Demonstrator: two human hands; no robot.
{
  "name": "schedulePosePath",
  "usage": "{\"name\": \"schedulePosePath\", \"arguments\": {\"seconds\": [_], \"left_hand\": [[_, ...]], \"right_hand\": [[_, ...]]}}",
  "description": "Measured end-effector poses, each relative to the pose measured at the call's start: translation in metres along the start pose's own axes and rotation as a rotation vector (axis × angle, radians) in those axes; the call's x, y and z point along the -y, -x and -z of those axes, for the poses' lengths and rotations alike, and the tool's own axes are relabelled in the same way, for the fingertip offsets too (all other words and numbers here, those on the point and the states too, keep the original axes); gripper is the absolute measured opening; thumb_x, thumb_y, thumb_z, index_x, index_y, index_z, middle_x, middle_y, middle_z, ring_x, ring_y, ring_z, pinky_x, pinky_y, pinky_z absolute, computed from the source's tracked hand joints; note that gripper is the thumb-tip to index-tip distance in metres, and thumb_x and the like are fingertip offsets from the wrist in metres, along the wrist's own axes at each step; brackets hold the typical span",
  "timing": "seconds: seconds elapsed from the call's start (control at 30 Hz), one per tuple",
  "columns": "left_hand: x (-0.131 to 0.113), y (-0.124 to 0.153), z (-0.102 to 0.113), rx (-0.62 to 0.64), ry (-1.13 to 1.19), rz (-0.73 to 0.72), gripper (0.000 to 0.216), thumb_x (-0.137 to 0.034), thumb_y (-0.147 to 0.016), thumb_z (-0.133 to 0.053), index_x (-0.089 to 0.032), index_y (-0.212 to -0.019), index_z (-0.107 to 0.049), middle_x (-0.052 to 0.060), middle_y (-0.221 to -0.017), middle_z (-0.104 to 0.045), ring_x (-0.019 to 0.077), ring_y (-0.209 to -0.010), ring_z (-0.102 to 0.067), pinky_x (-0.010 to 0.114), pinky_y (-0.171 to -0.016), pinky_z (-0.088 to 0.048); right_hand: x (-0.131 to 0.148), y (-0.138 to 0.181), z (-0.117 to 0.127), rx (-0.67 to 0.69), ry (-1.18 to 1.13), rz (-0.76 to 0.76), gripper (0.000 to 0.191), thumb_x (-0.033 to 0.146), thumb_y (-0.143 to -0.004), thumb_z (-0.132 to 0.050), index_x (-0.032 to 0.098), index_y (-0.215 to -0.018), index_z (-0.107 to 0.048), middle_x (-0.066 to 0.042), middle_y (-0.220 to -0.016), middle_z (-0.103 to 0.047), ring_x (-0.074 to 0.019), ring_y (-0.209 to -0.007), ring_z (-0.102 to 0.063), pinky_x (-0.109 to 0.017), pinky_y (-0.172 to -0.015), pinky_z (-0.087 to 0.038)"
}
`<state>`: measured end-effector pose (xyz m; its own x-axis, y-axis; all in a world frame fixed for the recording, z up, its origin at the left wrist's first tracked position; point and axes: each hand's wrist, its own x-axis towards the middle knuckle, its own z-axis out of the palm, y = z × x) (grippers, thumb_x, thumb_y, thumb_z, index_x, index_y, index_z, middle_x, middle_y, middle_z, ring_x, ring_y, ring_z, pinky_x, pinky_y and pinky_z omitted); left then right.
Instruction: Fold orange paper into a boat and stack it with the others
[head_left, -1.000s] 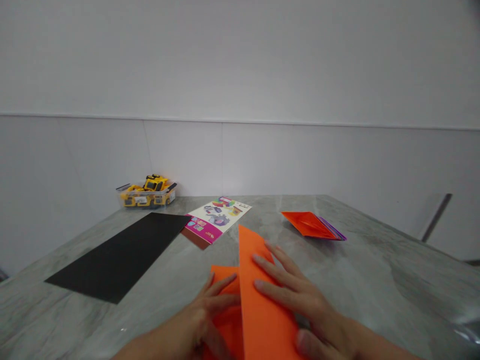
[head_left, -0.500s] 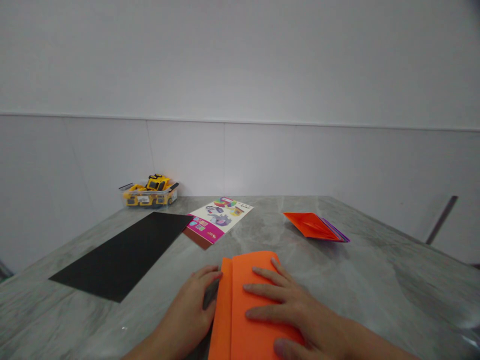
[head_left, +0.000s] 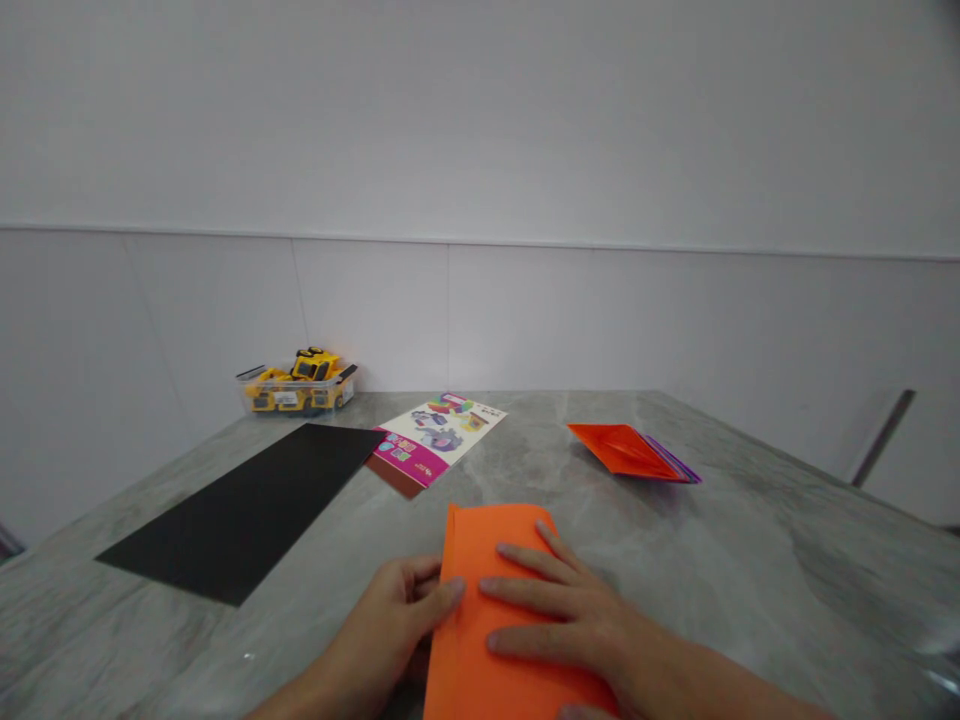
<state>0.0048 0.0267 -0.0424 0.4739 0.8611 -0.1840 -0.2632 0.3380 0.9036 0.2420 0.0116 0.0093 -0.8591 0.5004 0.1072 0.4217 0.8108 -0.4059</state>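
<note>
A folded sheet of orange paper (head_left: 484,535) lies on the table right in front of me, a narrow folded strip running along its left side. With the thumb on top and the fingers curled at or under the edge, my left hand (head_left: 401,620) pinches that left side. My right hand (head_left: 574,610) rests flat on the paper, its fingers spread and pointing left. The near end of the paper runs out of the picture.
On the marbled grey table (head_left: 750,580), a black sheet (head_left: 247,510) lies left, touching a brown sheet (head_left: 396,475) under a printed cover (head_left: 442,435). A folded red paper piece (head_left: 619,450) with purple layers sits right. Far left stands a clear box (head_left: 296,390) with yellow toy vehicles.
My left thumb has moved from beside the paper onto its left edge, and the strip there looks narrower. The right hand has stayed nearly in place, pressed on the paper.
</note>
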Motion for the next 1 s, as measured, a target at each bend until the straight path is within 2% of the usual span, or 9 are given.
{"name": "schedulePosePath", "arguments": {"seconds": [0.13,0.3,0.37,0.43,0.5,0.6,0.7,0.8,1.0], "left_hand": [[0.004,0.002,-0.003,0.095,0.031,-0.022,0.038,-0.025,-0.076,-0.072,-0.01,-0.11,-0.065,0.013,-0.087,-0.075,0.0232,-0.069,-0.071,0.031,-0.064,-0.052],[-0.001,0.005,-0.001,0.074,-0.151,0.058,0.046,-0.034,-0.078,-0.067,-0.012,-0.118,-0.06,0.014,-0.093,-0.073,0.023,-0.068,-0.07,0.031,-0.06,-0.052],[-0.007,0.004,0.005,-0.028,-0.361,-0.032,0.05,-0.031,-0.079,-0.061,-0.013,-0.126,-0.054,0.014,-0.101,-0.07,0.025,-0.076,-0.069,0.035,-0.065,-0.053],[-0.014,0.004,0.013,-0.211,-0.667,-0.217,0.05,-0.024,-0.081,-0.056,-0.016,-0.13,-0.05,0.014,-0.111,-0.066,0.0274,-0.094,-0.066,0.04,-0.076,-0.053],[-0.019,0.004,0.02,-0.298,-1.011,-0.368,0.039,-0.016,-0.08,-0.054,-0.019,-0.118,-0.061,0.012,-0.121,-0.061,0.0285,-0.111,-0.057,0.044,-0.091,-0.047],[-0.019,0.005,0.024,-0.213,-1.311,-0.429,0.027,-0.011,-0.079,-0.054,-0.02,-0.099,-0.069,0.01,-0.12,-0.059,0.0267,-0.113,-0.055,0.044,-0.1,-0.042],[-0.013,0.008,0.026,-0.167,-1.424,-0.495,0.028,-0.011,-0.085,-0.048,-0.018,-0.107,-0.065,0.012,-0.119,-0.058,0.0245,-0.112,-0.055,0.041,-0.099,-0.044],[-0.014,0.015,0.035,-0.026,-1.478,-0.546,0.029,-0.014,-0.088,-0.046,-0.018,-0.114,-0.06,0.012,-0.124,-0.056,0.0228,-0.116,-0.053,0.038,-0.101,-0.044],[-0.034,0.029,0.053,0.196,-1.447,-0.579,0.026,-0.011,-0.087,-0.051,-0.022,-0.106,-0.065,0.008,-0.117,-0.06,0.0194,-0.118,-0.054,0.032,-0.101,-0.045]], "right_hand": [[0.003,-0.001,0.001,0.025,0.003,0.01,0.053,0.04,-0.088,-0.053,0.026,-0.139,-0.046,-0.007,-0.148,-0.039,-0.0319,-0.142,-0.021,-0.064,-0.11,-0.001],[0.0,0.001,0.001,0.058,-0.03,-0.02,0.052,0.043,-0.089,-0.051,0.029,-0.139,-0.045,-0.006,-0.148,-0.04,-0.0319,-0.141,-0.024,-0.065,-0.11,-0.003],[-0.001,0.002,0.001,0.063,-0.045,-0.025,0.051,0.044,-0.09,-0.051,0.03,-0.138,-0.046,-0.006,-0.147,-0.041,-0.032,-0.14,-0.026,-0.066,-0.11,-0.003],[-0.001,0.004,0.0,0.059,-0.048,-0.026,0.049,0.044,-0.09,-0.051,0.029,-0.137,-0.048,-0.007,-0.145,-0.045,-0.0323,-0.139,-0.028,-0.066,-0.11,-0.003],[-0.002,0.004,-0.001,0.059,-0.047,-0.027,0.049,0.044,-0.089,-0.053,0.029,-0.136,-0.049,-0.007,-0.143,-0.048,-0.0328,-0.138,-0.031,-0.066,-0.11,-0.004],[-0.003,0.003,-0.004,0.038,-0.042,-0.015,0.049,0.043,-0.089,-0.053,0.028,-0.136,-0.05,-0.008,-0.142,-0.048,-0.0332,-0.136,-0.034,-0.067,-0.109,-0.004],[-0.004,0.0,-0.005,0.025,-0.033,0.008,0.048,0.041,-0.089,-0.052,0.026,-0.135,-0.05,-0.009,-0.143,-0.047,-0.0327,-0.135,-0.037,-0.066,-0.109,-0.005],[-0.002,-0.006,-0.002,0.052,-0.049,0.008,0.048,0.043,-0.09,-0.051,0.026,-0.134,-0.052,-0.01,-0.142,-0.048,-0.0335,-0.135,-0.037,-0.067,-0.109,-0.007],[0.005,-0.02,0.01,0.117,-0.09,-0.032,0.046,0.043,-0.09,-0.05,0.022,-0.131,-0.056,-0.013,-0.139,-0.051,-0.0364,-0.132,-0.04,-0.069,-0.108,-0.013]]}}
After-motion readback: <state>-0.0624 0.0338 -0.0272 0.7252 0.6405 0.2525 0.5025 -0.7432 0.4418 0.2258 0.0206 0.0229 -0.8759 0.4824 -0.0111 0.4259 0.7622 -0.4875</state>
